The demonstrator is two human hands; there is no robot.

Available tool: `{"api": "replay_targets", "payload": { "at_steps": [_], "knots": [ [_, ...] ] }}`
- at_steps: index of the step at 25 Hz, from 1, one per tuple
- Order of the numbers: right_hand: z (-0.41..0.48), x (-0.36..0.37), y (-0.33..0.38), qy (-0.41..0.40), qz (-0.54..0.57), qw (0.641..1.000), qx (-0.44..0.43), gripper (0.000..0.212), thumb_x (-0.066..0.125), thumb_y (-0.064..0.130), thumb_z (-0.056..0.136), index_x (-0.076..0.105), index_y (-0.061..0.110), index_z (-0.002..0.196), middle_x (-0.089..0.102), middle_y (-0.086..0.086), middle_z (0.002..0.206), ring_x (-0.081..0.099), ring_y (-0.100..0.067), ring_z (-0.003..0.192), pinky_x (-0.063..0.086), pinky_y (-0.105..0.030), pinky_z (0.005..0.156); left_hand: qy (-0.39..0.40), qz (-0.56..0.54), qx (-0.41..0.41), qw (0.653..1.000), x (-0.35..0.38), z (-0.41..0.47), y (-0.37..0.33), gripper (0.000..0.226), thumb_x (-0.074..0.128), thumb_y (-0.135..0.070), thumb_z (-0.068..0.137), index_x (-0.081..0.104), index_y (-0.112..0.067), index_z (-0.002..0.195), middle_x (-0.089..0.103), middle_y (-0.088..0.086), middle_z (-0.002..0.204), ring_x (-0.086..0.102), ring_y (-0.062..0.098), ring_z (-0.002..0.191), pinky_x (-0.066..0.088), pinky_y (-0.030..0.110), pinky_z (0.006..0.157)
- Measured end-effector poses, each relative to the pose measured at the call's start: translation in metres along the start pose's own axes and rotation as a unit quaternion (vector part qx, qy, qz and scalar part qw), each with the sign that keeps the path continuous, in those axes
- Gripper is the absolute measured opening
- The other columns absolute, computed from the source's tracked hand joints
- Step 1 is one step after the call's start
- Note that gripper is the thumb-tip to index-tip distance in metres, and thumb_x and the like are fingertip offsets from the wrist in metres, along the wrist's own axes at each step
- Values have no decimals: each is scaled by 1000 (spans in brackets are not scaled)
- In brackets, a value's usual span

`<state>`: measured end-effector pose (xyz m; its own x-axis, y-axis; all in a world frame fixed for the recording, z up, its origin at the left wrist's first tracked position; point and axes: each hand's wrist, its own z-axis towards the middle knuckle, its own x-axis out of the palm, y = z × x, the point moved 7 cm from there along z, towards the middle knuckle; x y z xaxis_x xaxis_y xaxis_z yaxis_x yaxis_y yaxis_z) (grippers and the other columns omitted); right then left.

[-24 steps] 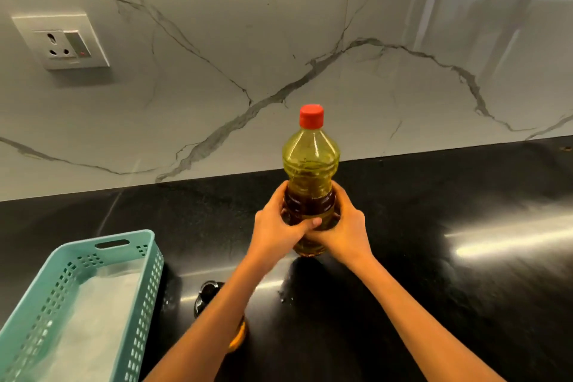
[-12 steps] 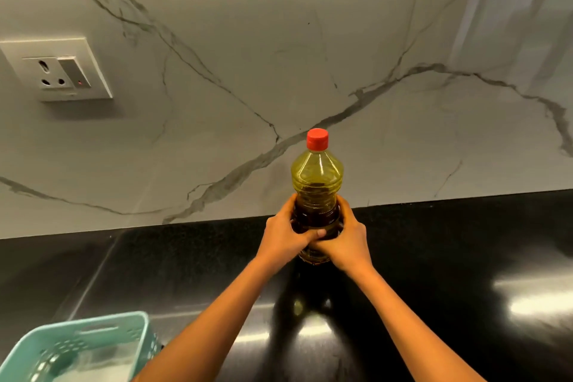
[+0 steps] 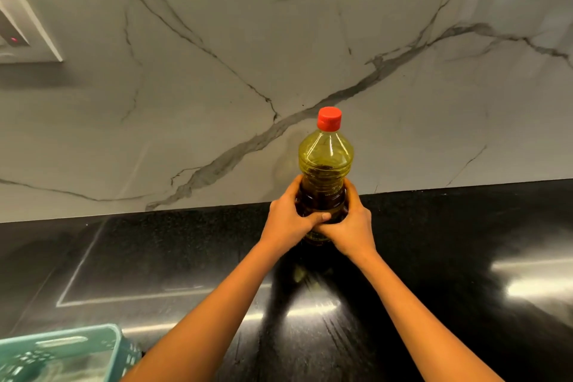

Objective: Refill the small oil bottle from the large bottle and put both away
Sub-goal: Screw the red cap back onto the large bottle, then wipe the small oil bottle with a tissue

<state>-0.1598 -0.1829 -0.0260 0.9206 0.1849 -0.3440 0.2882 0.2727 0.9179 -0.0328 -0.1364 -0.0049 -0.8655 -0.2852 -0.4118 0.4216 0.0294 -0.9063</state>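
Note:
The large oil bottle (image 3: 325, 161) is clear plastic with yellow-brown oil and a red cap (image 3: 329, 118). It stands upright near the back of the black counter (image 3: 186, 257), close to the marble wall. My left hand (image 3: 286, 220) grips its lower body from the left. My right hand (image 3: 353, 226) grips it from the right, and the fingers of both hands meet at the front. The small oil bottle is out of view.
A teal plastic basket (image 3: 62, 347) sits at the bottom left corner, partly cut off. A wall socket (image 3: 21, 34) is at the upper left edge. The white marble backsplash (image 3: 217, 71) rises right behind the bottle.
Both hands have carried the large bottle farther back toward the wall. The view has shifted up and right, so the basket has slid down and the small dark bottle has left the frame.

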Motion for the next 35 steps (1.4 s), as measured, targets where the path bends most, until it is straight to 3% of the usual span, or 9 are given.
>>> {"api": "replay_targets", "payload": {
  "at_steps": [4,8,11,16,19,22,26,31,35],
  "knots": [
    [-3,2,4,18,-14,1000,15,93,81,15,61,32,29,139,60,0,120,57,-12,109,46,-24,90,-7,29,-22,999,-1,-6,0,73,76,-22,73,40,-28,136,63,-4,118,58,12,110,48,31,95],
    [-17,-4,18,46,-55,997,17,115,84,30,60,9,26,147,44,-5,141,42,-19,129,37,-37,106,2,104,-40,994,-12,-30,-13,84,72,-26,78,21,-23,146,48,3,139,46,21,127,39,34,103],
    [-40,-17,45,19,-69,997,-23,117,85,34,59,10,20,147,33,-4,148,31,-16,135,28,-29,106,-12,144,-11,989,-27,-68,-35,76,67,-28,83,23,-25,145,38,5,147,36,20,135,34,34,108],
    [-103,-31,95,7,-57,993,-101,98,82,30,65,24,17,143,39,6,138,31,2,122,30,-14,98,-52,200,43,977,-53,-162,-53,67,60,-32,87,26,-28,144,24,-4,153,27,13,139,31,28,108],
    [-142,-30,113,16,-35,993,-113,90,80,30,69,28,15,141,41,-2,141,37,-7,128,35,-27,105,-110,223,53,967,-77,-223,-51,64,60,-32,87,29,-27,143,23,-7,153,26,10,139,30,22,104],
    [-189,-20,138,40,-7,991,-130,79,77,27,73,35,14,138,46,-2,137,40,-7,124,37,-28,104,-168,269,49,947,-103,-289,-43,62,60,-31,87,32,-24,141,25,-4,152,23,13,140,25,23,108],
    [-248,5,173,83,19,982,-171,62,74,26,76,45,13,130,51,1,129,46,-8,120,39,-29,103,-229,329,-15,916,-139,-366,-11,59,57,-42,86,41,-18,138,35,2,148,25,22,140,25,31,110],
    [-316,57,216,162,7,951,-263,43,70,20,80,55,11,120,54,4,118,50,-11,109,38,-16,94,-261,363,-110,888,-176,-438,28,60,47,-47,88,40,-17,139,31,5,150,14,27,143,15,43,115],
    [-348,112,225,260,-44,914,-308,32,68,17,82,60,6,111,60,-8,117,54,-19,111,45,-29,94,-256,396,-142,870,-198,-460,44,81,24,-70,84,29,-14,143,21,7,154,-4,27,144,0,40,116]
  ]
}}
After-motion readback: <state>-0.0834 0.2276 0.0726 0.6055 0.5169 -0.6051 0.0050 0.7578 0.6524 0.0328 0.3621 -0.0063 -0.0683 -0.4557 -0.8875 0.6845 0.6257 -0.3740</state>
